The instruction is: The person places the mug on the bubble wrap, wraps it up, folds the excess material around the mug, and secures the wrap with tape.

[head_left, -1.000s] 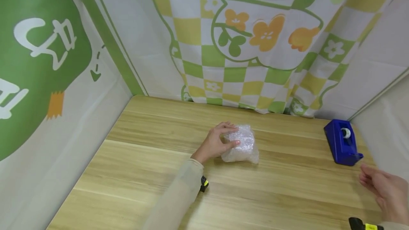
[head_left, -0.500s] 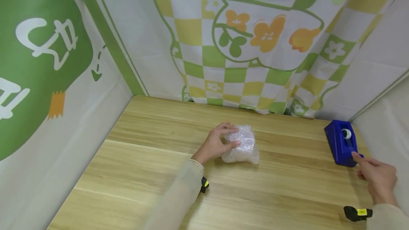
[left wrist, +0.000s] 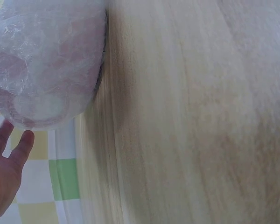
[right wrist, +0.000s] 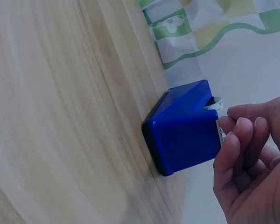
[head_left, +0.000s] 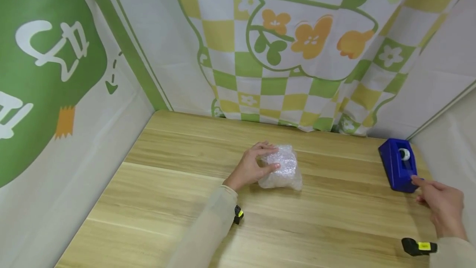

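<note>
A bubble-wrapped bundle (head_left: 285, 171) rests on the wooden table near the middle. My left hand (head_left: 249, 168) holds its left side, thumb in front and fingers over the far side. In the left wrist view, fingertips of the left hand (left wrist: 7, 170) meet the lower edge of the clear wrap (left wrist: 42, 60). At the far right stands a blue tape dispenser (head_left: 388, 166) with a small tape roll (head_left: 404, 154) in it. My right hand (head_left: 444, 206) pinches the tape end at its front cutter, thumb and forefinger together. The right wrist view shows the other fingers (right wrist: 228, 154) curled beside the dispenser (right wrist: 186, 137).
The wooden table (head_left: 167, 206) meets a patterned curtain (head_left: 271, 82) at its back edge. A printed green and white wall covering (head_left: 122, 106) borders the left, and a pale wall (head_left: 450, 144) stands close behind the dispenser.
My right hand has moved left and up onto the dispenser's front and now pinches there. The left hand and the wrapped bundle have stayed in place.
</note>
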`<state>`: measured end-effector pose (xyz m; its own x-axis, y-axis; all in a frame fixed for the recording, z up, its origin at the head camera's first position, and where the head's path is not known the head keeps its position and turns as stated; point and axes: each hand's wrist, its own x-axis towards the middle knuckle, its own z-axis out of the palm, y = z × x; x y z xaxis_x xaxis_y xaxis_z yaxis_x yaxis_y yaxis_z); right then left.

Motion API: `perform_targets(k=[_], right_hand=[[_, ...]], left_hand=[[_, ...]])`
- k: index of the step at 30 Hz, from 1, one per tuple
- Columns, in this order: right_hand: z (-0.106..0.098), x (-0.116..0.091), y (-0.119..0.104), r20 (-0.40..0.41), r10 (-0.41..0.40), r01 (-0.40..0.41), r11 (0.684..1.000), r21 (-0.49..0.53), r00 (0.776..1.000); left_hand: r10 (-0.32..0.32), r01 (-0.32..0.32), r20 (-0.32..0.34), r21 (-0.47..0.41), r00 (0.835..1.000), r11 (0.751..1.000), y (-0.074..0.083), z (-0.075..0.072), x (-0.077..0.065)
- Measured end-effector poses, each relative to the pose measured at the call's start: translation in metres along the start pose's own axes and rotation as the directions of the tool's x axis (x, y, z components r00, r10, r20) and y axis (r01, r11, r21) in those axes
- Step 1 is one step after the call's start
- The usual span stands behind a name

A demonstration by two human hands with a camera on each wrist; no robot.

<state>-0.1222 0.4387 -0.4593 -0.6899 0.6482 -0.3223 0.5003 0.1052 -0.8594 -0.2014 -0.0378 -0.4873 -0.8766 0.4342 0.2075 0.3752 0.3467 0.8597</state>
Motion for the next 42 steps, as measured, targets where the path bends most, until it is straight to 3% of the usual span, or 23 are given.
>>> perform_targets(k=[17, 24, 30, 38, 42], right_hand=[[0.003, -0.002, -0.007, -0.083, 0.048, -0.039, 0.993, 0.109, 0.995], [0.001, -0.004, -0.021, -0.124, 0.007, 0.017, 0.981, 0.193, 0.992], [-0.001, 0.001, -0.010, -0.094, 0.079, -0.063, 0.985, 0.161, 0.992], [0.005, 0.009, 0.018, -0.044, 0.146, -0.124, 0.939, 0.322, 0.988], [0.007, 0.010, 0.026, 0.020, 0.141, -0.136, 0.892, 0.431, 0.990]], left_hand=[[0.003, -0.003, 0.005, -0.008, 1.000, 1.000, 0.003, 0.002, 0.002], [-0.002, 0.002, 0.001, -0.003, 1.000, 1.000, 0.002, 0.001, 0.002], [-0.004, 0.004, 0.002, -0.014, 1.000, 1.000, 0.000, 0.001, 0.002], [-0.008, 0.008, -0.003, -0.017, 1.000, 1.000, 0.001, 0.000, 0.002], [-0.013, 0.013, -0.003, -0.028, 1.000, 1.000, 0.001, 0.000, 0.001]])
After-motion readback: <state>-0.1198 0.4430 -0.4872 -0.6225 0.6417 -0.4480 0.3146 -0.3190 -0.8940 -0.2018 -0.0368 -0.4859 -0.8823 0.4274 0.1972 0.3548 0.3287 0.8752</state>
